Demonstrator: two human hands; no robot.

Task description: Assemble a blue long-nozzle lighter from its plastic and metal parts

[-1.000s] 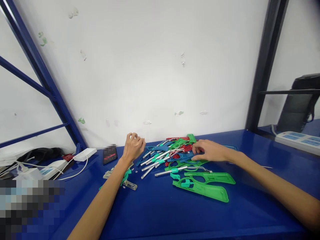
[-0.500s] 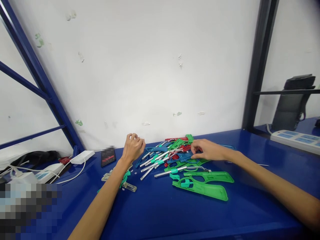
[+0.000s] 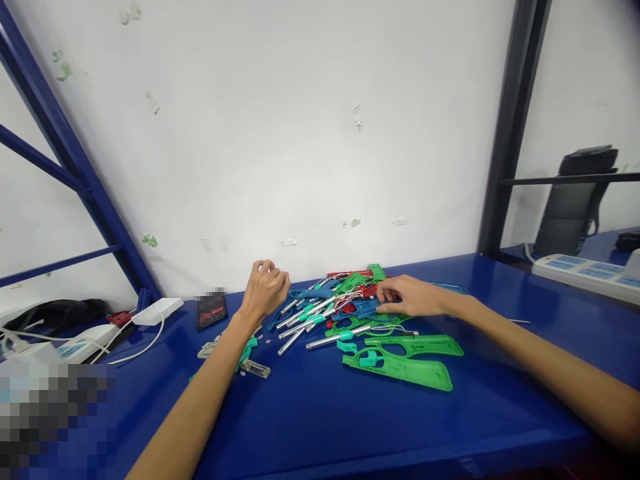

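My left hand [image 3: 267,287] is closed, held just left of a pile of metal tubes [image 3: 320,320] with teal collars and white wires; what it holds, if anything, is hidden. Over the pile's right side, my right hand [image 3: 403,295] bends its fingers down at blue and red plastic parts [image 3: 369,308]; its fingertips touch or hover over them, and no held item can be made out. Two green handle shells [image 3: 425,373] lie in front of it. Clear plastic pieces [image 3: 256,368] and teal bits [image 3: 249,348] lie by my left forearm.
A phone [image 3: 211,309] lies at the back left, near a white box [image 3: 159,311] with cables. Another power strip [image 3: 585,275] is at the far right, before a black bag [image 3: 567,210]. A blue frame post [image 3: 95,193] and a dark post [image 3: 505,147] flank the white wall.
The camera view has shifted slightly. My left hand stays closed beside the pile, and my right hand remains over its right side with little visible movement.
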